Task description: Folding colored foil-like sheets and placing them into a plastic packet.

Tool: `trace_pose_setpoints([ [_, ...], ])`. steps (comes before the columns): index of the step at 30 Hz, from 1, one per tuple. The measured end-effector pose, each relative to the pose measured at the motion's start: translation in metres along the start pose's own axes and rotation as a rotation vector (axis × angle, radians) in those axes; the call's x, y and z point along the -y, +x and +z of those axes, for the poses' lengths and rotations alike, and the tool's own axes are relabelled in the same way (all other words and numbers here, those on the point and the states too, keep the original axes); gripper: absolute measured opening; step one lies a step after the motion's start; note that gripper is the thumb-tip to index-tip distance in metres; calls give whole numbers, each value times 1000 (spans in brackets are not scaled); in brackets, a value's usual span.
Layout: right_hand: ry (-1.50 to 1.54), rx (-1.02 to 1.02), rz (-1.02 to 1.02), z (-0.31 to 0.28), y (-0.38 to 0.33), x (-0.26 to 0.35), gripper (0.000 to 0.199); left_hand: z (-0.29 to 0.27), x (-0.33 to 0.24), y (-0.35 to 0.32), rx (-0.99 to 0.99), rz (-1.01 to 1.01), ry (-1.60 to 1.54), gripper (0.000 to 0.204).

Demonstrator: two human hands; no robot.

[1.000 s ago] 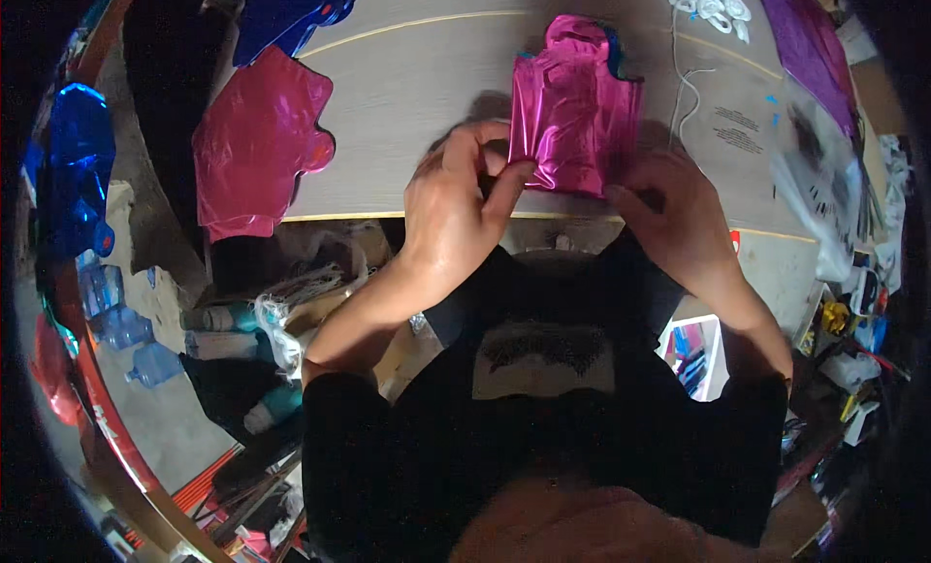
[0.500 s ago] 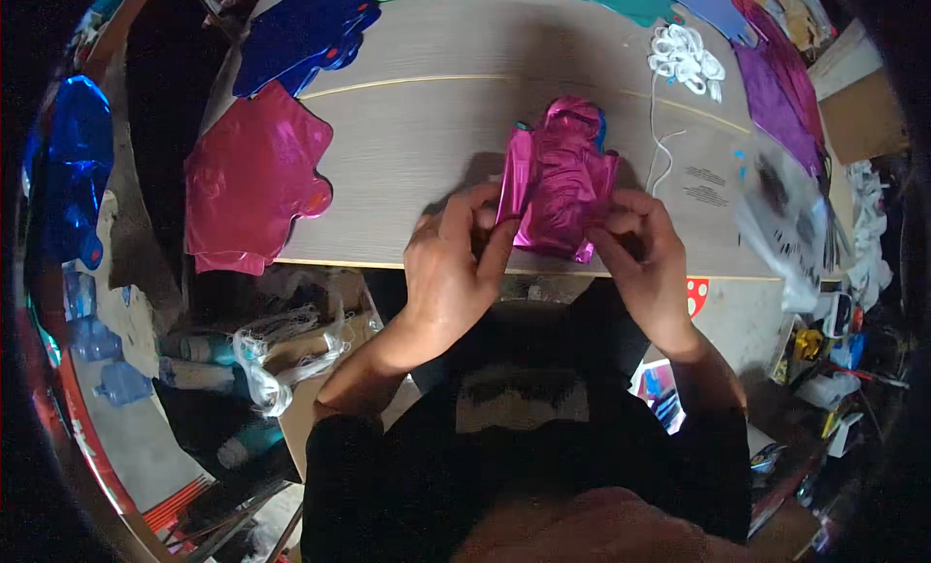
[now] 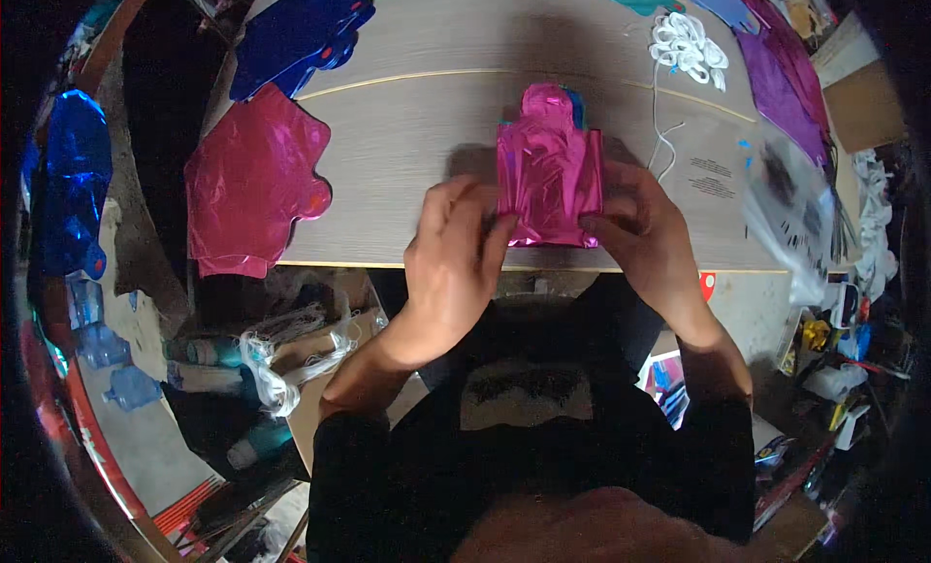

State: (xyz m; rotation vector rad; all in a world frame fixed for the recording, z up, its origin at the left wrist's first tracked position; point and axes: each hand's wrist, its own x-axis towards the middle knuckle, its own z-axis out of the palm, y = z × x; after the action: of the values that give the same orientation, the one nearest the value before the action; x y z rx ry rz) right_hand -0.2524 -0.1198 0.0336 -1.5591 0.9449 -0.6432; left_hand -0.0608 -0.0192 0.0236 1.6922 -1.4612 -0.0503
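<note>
Head view: the folded, narrow, shiny magenta foil packet (image 3: 550, 180) was at upper centre of the frame, squarer and flatter than half a second earlier, its lower corners pinched by the bare left hand (image 3: 441, 272) and bare right hand (image 3: 661, 255), suggesting its folds were being evened.

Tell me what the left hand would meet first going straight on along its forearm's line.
The folded pink foil: the left hand points up and right in the picture, its thumb at the foil's lower left edge. Whether it would pass over or under is unclear.
</note>
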Motion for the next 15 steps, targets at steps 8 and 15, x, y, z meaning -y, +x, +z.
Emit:
trace_pose_setpoints([
  [8, 46, 49, 19, 0, 8, 4, 48, 6, 6, 9, 296, 446, 216, 59],
  [15, -115, 89, -127, -5, 13, -6, 41, 12, 11, 11, 446, 417, 153, 72],
])
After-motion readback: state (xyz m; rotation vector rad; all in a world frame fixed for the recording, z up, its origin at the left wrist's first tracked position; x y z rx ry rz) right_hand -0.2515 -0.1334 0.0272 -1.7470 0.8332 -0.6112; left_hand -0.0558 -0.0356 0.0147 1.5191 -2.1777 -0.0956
